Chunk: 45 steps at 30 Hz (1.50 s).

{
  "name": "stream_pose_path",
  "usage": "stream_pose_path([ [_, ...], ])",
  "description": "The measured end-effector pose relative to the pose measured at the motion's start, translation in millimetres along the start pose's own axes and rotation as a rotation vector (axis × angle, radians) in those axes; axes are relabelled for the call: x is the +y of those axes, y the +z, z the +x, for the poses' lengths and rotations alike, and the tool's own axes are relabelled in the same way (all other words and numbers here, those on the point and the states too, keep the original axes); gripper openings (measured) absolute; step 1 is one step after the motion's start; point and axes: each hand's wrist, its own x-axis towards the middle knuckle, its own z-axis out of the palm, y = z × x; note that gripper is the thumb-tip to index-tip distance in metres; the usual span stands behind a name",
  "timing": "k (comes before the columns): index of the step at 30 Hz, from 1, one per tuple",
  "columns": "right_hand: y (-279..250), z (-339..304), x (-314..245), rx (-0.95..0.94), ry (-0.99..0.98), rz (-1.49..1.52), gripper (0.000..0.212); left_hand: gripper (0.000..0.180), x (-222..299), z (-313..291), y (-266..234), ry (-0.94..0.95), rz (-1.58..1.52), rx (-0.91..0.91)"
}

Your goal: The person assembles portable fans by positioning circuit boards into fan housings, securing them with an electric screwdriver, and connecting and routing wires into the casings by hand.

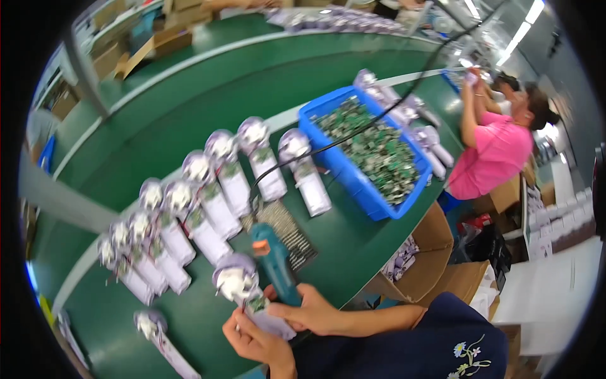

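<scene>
My left hand [255, 341] grips the white handle of a flashlight-like unit [243, 287] with a round silver head and a small green circuit board showing at its neck. My right hand [312, 309] is closed around a teal electric screwdriver [273, 260], its orange-tipped end pointing away from me, right beside the unit's head. A black cable runs from the screwdriver up across the table.
Several similar white units [208, 202] lie in rows on the green table [189, 114]. A blue bin [369, 148] holds green circuit boards. A dark ribbed mat [287, 230] lies by the screwdriver. An open cardboard box [423, 259] stands at the right; a person in pink [495, 155] works beyond.
</scene>
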Motion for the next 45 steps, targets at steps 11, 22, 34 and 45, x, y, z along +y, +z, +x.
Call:
stream_pose_path([
  [11,9,1,-7,0.012,-0.073,0.075,0.032,0.019,9,3,-8,0.103,0.143,-0.023],
  [22,55,25,-12,0.038,-0.107,0.007,0.021,0.018,24,41,-20,0.160,0.136,0.076],
  [34,108,64,-27,-0.192,-0.154,-0.008,0.027,0.026,67,120,-42,0.376,0.347,0.113],
  [45,61,51,-28,-0.161,-0.089,0.034,0.021,0.029,67,245,-74,0.389,0.735,0.365],
])
